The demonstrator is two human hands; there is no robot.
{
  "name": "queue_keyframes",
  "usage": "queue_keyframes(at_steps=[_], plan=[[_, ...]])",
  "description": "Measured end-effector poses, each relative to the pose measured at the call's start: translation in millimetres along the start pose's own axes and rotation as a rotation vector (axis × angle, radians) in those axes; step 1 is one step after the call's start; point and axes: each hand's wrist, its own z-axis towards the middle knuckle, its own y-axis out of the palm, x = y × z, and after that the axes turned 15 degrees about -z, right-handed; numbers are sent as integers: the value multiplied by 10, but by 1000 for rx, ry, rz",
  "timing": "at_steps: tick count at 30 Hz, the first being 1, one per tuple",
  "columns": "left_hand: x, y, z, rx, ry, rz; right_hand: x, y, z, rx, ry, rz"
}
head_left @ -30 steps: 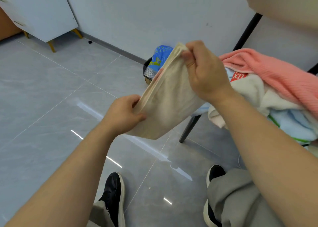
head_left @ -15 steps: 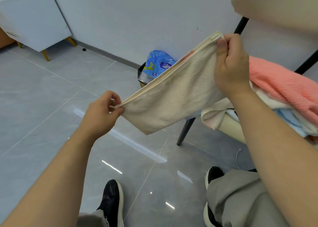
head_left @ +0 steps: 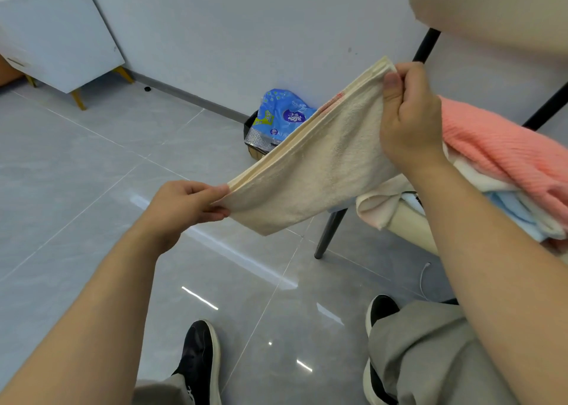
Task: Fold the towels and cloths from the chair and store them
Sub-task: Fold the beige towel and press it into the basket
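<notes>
The left hand pinches the low end of the half-folded towel, which is stretched taut in the air. The right hand pinches the high end. Best to match the layered edges, then bring end to end. Beyond, more cloths lie heaped over the chair seat's front edge.

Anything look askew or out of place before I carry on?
Nothing spilled or damaged. One pale cloth droops off the chair seat's edge and might slip. The towel hangs folded between the left hand and right hand.
</notes>
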Motion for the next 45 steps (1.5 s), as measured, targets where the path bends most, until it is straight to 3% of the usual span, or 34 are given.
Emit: queue_keyframes(at_steps=[14,19,25,28,37,39,41,45], plan=[[-27,-2,28,119,-34,79,-23,57,-33,-26,-52,-39],[36,-161,42,61,3,354,18,59,-25,-55,-44,-58],[143,-440,66,42,27,-102,34,27,14,-118,67,-29],[121,-430,60,17,-9,-169,-1,5,35,-127,86,-40],[39,-320,115,-54,-96,-667,-307,-252,150,-52,-31,-75],[50,-338,106,-181,-58,-583,-376,-346,186,-28,-52,-81],[29,-327,97,-311,-16,-350,-437,-428,207,-16,-68,-89],[-68,-253,95,-166,-17,-277,-588,-535,208,9,-121,-125]])
